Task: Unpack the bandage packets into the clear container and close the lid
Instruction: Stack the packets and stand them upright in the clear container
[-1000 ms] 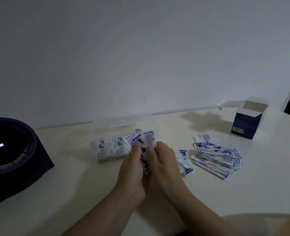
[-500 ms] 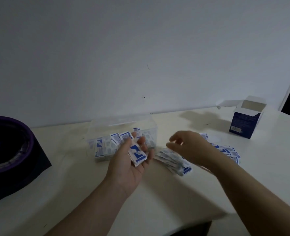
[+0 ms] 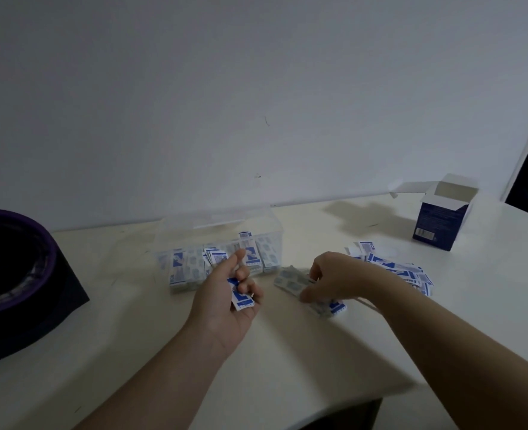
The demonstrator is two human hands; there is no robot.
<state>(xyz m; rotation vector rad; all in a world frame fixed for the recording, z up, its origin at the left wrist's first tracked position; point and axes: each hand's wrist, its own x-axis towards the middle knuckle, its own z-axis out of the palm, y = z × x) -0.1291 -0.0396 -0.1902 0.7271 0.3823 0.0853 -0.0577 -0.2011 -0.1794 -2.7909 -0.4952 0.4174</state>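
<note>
Left hand point(image 3: 225, 299) curls around a few bandage packets point(image 3: 241, 297) in front of the clear container point(image 3: 219, 259); at three o'clock, right hand point(image 3: 334, 279) grips loose packets point(image 3: 293, 279) on the table point(image 3: 287, 352).

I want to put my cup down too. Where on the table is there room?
Bare table lies between the clear container and the open blue box, and along the near edge. It's crowded around both hands, left hand and right hand, and the loose packets.

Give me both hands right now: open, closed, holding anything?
Left hand: closed on a few bandage packets, near the clear container.
Right hand: fingers closing on loose packets on the table; firm grip cannot be told.
</note>
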